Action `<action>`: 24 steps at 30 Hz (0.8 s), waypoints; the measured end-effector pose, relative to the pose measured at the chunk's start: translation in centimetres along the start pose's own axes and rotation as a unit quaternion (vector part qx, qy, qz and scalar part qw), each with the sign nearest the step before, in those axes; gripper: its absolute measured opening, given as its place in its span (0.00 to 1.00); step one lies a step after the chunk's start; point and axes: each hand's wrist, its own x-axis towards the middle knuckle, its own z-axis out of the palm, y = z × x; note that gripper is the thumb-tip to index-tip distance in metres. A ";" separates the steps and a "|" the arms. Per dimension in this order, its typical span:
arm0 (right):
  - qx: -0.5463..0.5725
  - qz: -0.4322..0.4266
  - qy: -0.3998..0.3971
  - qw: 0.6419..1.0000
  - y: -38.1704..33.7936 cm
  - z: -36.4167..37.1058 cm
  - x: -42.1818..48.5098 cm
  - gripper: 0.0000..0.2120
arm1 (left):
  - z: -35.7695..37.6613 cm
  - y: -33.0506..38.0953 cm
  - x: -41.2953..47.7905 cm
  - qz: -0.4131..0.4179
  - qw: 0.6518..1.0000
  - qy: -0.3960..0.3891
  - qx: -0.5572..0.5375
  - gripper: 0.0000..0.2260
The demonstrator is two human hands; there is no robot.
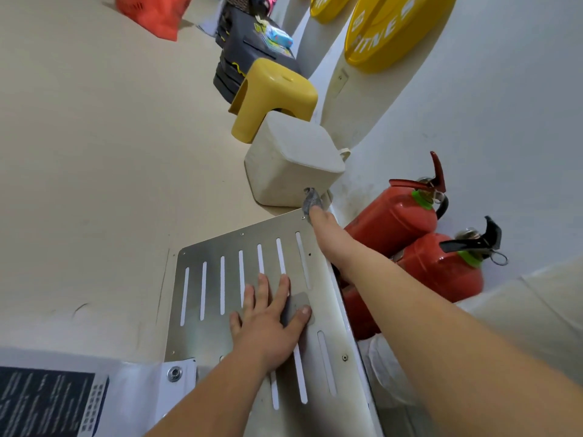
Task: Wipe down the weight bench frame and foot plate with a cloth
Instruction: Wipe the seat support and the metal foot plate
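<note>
- My left hand lies flat with fingers spread on the near half of the foot plate.
- The slotted metal plate looks stiff, heavy and slick. I judge it is better steadied by flat pressure than lifted.
- My right hand reaches to the plate's far right corner, fingers closed on the cloth.
- The grey cloth looks soft and light, and is probably best kept wadded under the fingertips.
- Red fire extinguishers lie just beside the plate's right edge.
</note>
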 end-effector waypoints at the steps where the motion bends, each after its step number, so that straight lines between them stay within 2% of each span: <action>1: -0.004 0.001 -0.003 1.000 -0.1 -0.1 0.6 0.33 | 0.0 0.0 0.0 -0.001 1.000 -0.003 -0.001 0.33; 6: -0.001 -0.036 -0.008 0.999 1.2 -0.1 -0.7 0.33 | 0.1 0.0 0.2 -0.001 1.000 -0.007 -0.007 0.34; 12: 0.006 -0.038 0.002 0.999 5.8 0.4 -7.8 0.31 | -0.9 0.6 0.0 -0.009 1.000 -0.023 0.020 0.35; 15: 0.000 -0.033 0.013 0.999 7.5 0.6 -11.3 0.27 | -1.1 2.2 -0.9 -0.038 0.998 -0.017 0.045 0.33; 17: -0.003 -0.026 0.019 0.999 8.4 0.8 -13.5 0.27 | -0.2 3.1 -1.9 -0.046 0.998 0.001 0.031 0.31; 20: -0.001 -0.031 0.027 0.999 10.1 1.2 -15.8 0.33 | 2.3 2.6 -4.2 -0.007 0.998 0.062 0.013 0.30; 22: -0.002 -0.023 0.026 0.999 11.1 1.3 -17.1 0.36 | 4.1 2.0 -6.0 0.019 0.996 0.092 0.005 0.31; 24: 0.001 -0.024 0.027 0.999 11.8 1.1 -18.8 0.34 | 5.7 2.2 -7.9 0.025 0.994 0.103 0.001 0.35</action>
